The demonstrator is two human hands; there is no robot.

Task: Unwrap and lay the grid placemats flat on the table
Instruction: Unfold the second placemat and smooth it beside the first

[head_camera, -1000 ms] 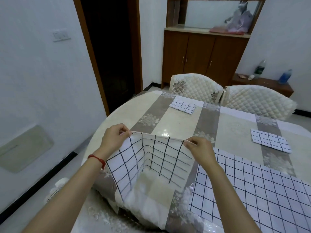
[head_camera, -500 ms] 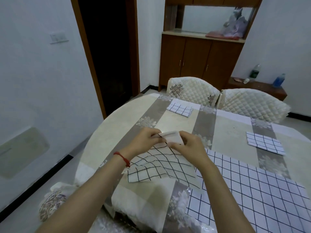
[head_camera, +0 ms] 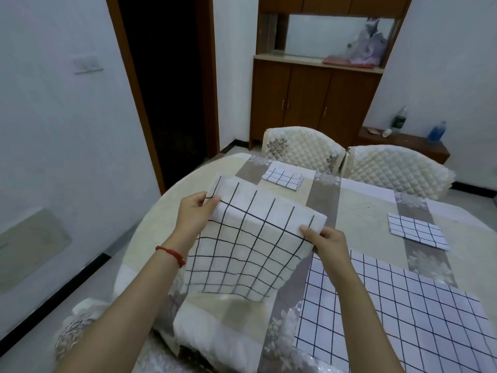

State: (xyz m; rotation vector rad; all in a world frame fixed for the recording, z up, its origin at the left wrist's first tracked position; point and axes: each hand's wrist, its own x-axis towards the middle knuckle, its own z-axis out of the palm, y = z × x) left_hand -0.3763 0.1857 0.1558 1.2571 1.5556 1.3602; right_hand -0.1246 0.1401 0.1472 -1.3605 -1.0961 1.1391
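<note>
I hold a white placemat with a black grid (head_camera: 247,249) up above the near edge of the table (head_camera: 166,211). It is partly unfolded, with a fold along its top edge. My left hand (head_camera: 196,214) pinches its upper left corner. My right hand (head_camera: 325,239) pinches its right edge. A second grid placemat (head_camera: 403,313) lies spread flat on the table to the right. Two folded grid placemats rest farther off: one (head_camera: 283,179) at the far side by the chairs, the other (head_camera: 415,232) on the right.
Two quilted cream chairs (head_camera: 304,149) (head_camera: 398,170) stand against the table's far side. A brown cabinet (head_camera: 314,103) is behind them, and a low shelf with bottles (head_camera: 435,131) at the right. A dark doorway (head_camera: 166,84) opens on the left. Another chair back (head_camera: 72,329) shows at the lower left.
Both hands brought the placemat together low over the table, then lifted it and drew apart. It now hangs as a wider, partly unfolded panel.
</note>
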